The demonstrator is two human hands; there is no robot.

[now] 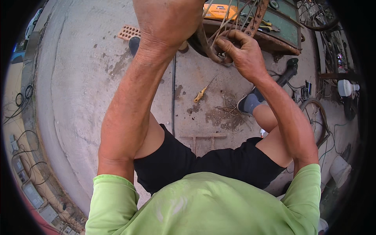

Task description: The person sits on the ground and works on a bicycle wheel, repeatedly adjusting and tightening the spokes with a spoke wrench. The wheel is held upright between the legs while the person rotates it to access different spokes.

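A spoked wheel [214,55] with a worn, brownish rim stands upright at the top of the view, its thin spokes running up out of the picture. My right hand [246,56] is closed at its lower edge, thumb and forefinger pinching at the rim where spokes meet it. Whether a small part sits between those fingertips, I cannot make out. My left hand [169,19] is raised close to the camera beside the wheel, and its fingers are out of sight. On the concrete below lies a screwdriver [200,95] with a yellow handle.
Beyond the wheel stands a rusty-edged green metal box [284,31] bearing an orange carton [220,12] and pliers [271,28]. A perforated brick [128,32] lies left. Loose thin rods [229,109] lie near my right foot, beside a black power tool [288,73]. Another wheel [322,117] rests right.
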